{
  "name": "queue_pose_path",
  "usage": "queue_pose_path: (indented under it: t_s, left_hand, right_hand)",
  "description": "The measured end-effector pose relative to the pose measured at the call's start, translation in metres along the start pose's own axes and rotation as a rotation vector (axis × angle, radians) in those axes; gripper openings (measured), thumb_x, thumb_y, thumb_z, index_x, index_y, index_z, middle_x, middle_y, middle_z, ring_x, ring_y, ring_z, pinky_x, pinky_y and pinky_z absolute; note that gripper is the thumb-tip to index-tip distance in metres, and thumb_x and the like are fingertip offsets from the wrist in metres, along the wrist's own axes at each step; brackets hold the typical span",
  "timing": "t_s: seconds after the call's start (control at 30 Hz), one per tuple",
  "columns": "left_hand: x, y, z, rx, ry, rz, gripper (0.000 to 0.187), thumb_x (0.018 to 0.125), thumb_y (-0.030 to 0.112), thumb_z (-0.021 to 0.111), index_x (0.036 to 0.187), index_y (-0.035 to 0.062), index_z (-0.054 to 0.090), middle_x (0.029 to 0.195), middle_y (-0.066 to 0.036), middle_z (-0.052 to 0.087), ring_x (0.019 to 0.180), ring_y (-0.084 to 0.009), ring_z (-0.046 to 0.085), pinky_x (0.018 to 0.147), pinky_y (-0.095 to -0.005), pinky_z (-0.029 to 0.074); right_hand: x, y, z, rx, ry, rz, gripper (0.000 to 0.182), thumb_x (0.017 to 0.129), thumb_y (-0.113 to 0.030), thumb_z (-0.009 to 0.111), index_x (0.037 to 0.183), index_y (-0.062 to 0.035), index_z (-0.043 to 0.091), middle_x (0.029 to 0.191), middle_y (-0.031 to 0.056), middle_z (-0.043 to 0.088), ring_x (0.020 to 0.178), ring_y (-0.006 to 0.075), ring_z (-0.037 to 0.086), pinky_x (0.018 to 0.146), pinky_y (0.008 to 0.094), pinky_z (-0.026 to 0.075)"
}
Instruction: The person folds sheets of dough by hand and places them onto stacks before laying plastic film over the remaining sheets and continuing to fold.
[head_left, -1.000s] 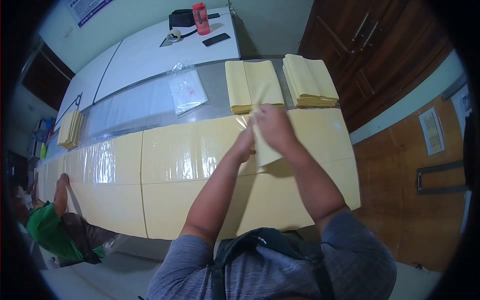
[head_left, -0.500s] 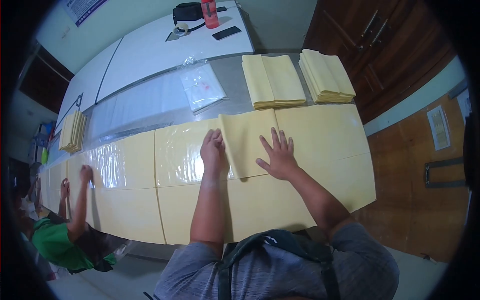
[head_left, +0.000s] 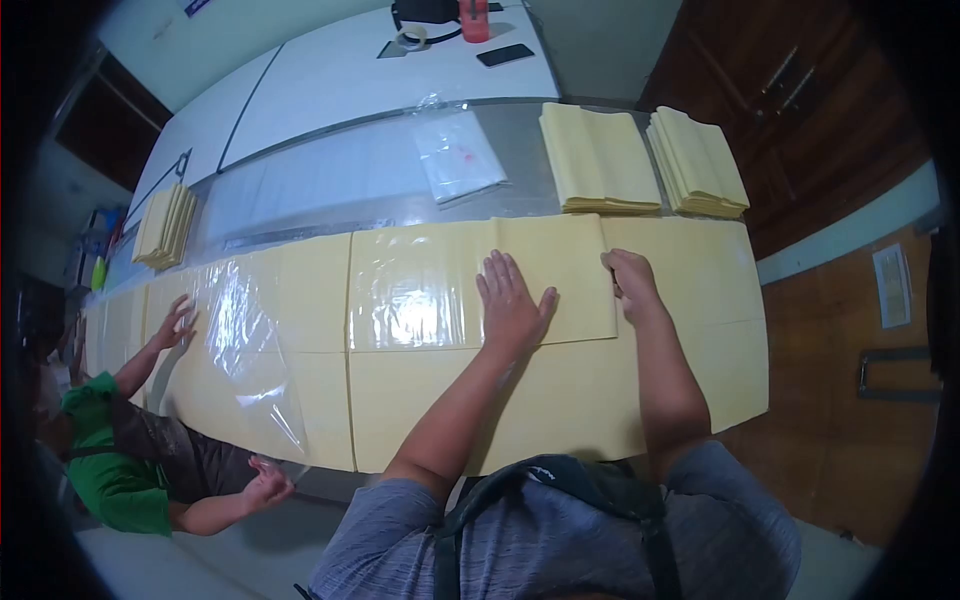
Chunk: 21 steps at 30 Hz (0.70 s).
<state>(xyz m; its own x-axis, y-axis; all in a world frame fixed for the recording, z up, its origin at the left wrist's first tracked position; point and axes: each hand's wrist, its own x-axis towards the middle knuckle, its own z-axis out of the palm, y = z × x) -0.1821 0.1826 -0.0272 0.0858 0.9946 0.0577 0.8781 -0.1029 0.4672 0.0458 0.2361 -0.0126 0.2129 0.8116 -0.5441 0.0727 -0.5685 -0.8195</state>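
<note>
A long pale-yellow sheet (head_left: pixel 690 370) covers the near part of the table, with glossy clear plastic film (head_left: pixel 400 300) over part of it. In front of me one section is turned into a flat folded panel (head_left: pixel 570 300). My left hand (head_left: pixel 512 315) lies palm-down on this panel's left part, fingers spread. At the panel's right edge, my right hand (head_left: pixel 637 285) is closed, its curled fingers gripping the edge of the yellow sheet near the upper corner.
Two stacks of folded yellow sheets (head_left: pixel 600 165) (head_left: pixel 700 165) stand at the back right, another (head_left: pixel 165 228) at far left. A clear plastic packet (head_left: pixel 460 158) lies behind the sheet. A phone (head_left: pixel 505 55), red bottle (head_left: pixel 474 22) and tape roll (head_left: pixel 411 40) rest farther back. A person in green (head_left: pixel 120 470) works at left.
My left hand has let go of the fold's left edge and lies flat on it. My right hand has moved from flat to closed at the right edge. The co-worker's hands have moved apart.
</note>
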Motion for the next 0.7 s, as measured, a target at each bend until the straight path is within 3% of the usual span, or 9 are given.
queue_pose_path:
  t_s: [0.1,0.3,0.33,0.37,0.4,0.47,0.53,0.6,0.7]
  left_hand:
    - [0.001,-0.001,0.000,-0.010,0.026,-0.008,0.092,0.098,0.053,0.046,0.149,-0.0163,0.013,0.157,-0.036,0.013,0.149,-0.0472,0.011,0.121,-0.0538,0.007]
    - [0.048,-0.014,-0.058,-0.249,-0.225,-0.288,0.087,0.100,0.058,0.039,0.151,-0.0100,0.022,0.149,-0.030,0.038,0.137,-0.0414,0.039,0.111,-0.0519,0.033]
    - [0.061,-0.035,-0.065,-0.815,-0.346,-0.338,0.080,0.102,0.056,0.038,0.149,-0.0073,0.027,0.141,-0.026,0.047,0.127,-0.0368,0.049,0.101,-0.0480,0.042]
    - [0.066,-0.052,-0.073,-1.382,-0.456,-0.371,0.073,0.103,0.054,0.037,0.148,-0.0046,0.033,0.133,-0.023,0.055,0.118,-0.0323,0.059,0.092,-0.0441,0.051]
    - [0.062,-0.063,-0.083,-1.375,-0.451,-0.371,0.073,0.103,0.054,0.037,0.148,-0.0046,0.033,0.133,-0.023,0.055,0.118,-0.0323,0.059,0.092,-0.0441,0.051]
    - [0.051,-0.082,-0.102,-2.023,-0.186,-0.368,0.056,0.106,0.044,0.037,0.140,-0.0005,0.045,0.119,-0.016,0.063,0.098,-0.0225,0.065,0.078,-0.0332,0.055]
    - [0.046,-0.098,-0.108,-1.983,-0.163,-0.377,0.055,0.106,0.042,0.038,0.139,-0.0007,0.046,0.118,-0.016,0.063,0.099,-0.0226,0.065,0.080,-0.0337,0.055]
    - [0.043,-0.115,-0.105,-1.916,-0.128,-0.403,0.052,0.106,0.039,0.039,0.137,-0.0009,0.048,0.118,-0.016,0.064,0.100,-0.0229,0.065,0.083,-0.0347,0.054]
    - [0.038,-0.145,-0.092,-1.816,-0.083,-0.451,0.047,0.106,0.035,0.040,0.134,-0.0012,0.051,0.117,-0.016,0.065,0.103,-0.0232,0.065,0.087,-0.0361,0.054]
  right_hand:
    - [-0.006,-0.004,0.011,-0.489,0.066,-0.137,0.026,0.087,-0.020,0.068,0.084,0.0063,0.067,0.079,0.0182,0.070,0.073,0.0314,0.069,0.069,0.0462,0.052]
    - [-0.091,-0.102,0.096,-0.649,0.119,-0.695,0.027,0.084,-0.022,0.070,0.086,0.0043,0.066,0.080,0.0261,0.065,0.075,0.0409,0.067,0.068,0.0468,0.051]
    - [-0.108,-0.116,0.121,-0.575,0.065,-0.731,0.028,0.083,-0.023,0.071,0.086,0.0044,0.065,0.078,0.0261,0.065,0.074,0.0400,0.067,0.068,0.0468,0.051]
    - [-0.115,-0.120,0.146,-0.370,-0.042,-0.636,0.031,0.083,-0.025,0.073,0.092,0.0040,0.068,0.077,0.0221,0.067,0.075,0.0385,0.068,0.069,0.0447,0.053]
    - [-0.127,-0.118,0.167,-0.252,-0.058,-0.692,0.041,0.083,-0.032,0.074,0.103,0.0043,0.069,0.077,0.0183,0.070,0.076,0.0353,0.070,0.074,0.0411,0.055]
    - [-0.139,-0.115,0.188,-0.381,-0.180,-0.613,0.065,0.088,-0.044,0.068,0.129,0.0044,0.056,0.100,0.0193,0.069,0.098,0.0314,0.068,0.088,0.0406,0.052]
    - [-0.134,-0.085,0.200,-0.444,-0.251,-0.573,0.075,0.090,-0.050,0.065,0.139,0.0035,0.048,0.117,0.0226,0.067,0.114,0.0314,0.064,0.098,0.0441,0.048]
    - [-0.114,-0.029,0.212,-1.118,-0.074,-0.903,0.087,0.094,-0.059,0.052,0.154,-0.0019,0.025,0.155,0.0251,0.032,0.147,0.0353,0.028,0.115,0.0572,0.025]
    - [-0.109,0.001,0.206,-1.267,-0.262,-0.874,0.090,0.097,-0.064,0.040,0.159,-0.0059,0.011,0.165,0.0207,0.002,0.153,0.0356,-0.003,0.118,0.0646,0.003]
